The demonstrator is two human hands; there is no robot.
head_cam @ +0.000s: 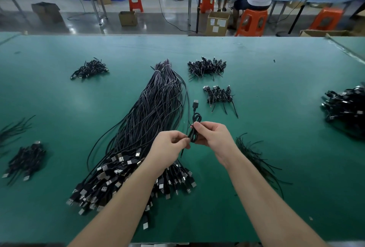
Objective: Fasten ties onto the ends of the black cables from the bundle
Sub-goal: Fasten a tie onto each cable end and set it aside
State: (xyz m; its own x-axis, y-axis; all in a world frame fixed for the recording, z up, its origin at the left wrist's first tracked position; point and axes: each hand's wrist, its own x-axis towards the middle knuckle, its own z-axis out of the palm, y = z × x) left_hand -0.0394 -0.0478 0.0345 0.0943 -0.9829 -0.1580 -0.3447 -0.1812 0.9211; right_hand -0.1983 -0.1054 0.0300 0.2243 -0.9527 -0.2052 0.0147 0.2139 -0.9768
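Coiled cable [194,128] pinched in right hand [212,135] fingers, tie end nipped by left hand [170,144]: wrap snugly, twist tight.

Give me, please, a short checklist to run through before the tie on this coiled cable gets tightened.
1. Coiled cable held firmly: ok, the right hand grips the coil.
2. Tie in the left hand: cannot tell, its fingertips pinch at the coil, but the tie is too thin to make out.
3. USB plug free of the wrap: ok, it sticks up above the coil.
4. Coil clear of the big bundle: ok, it is held apart, to the right.
5. Spare ties within reach: ok, loose strands lie beside the right forearm.
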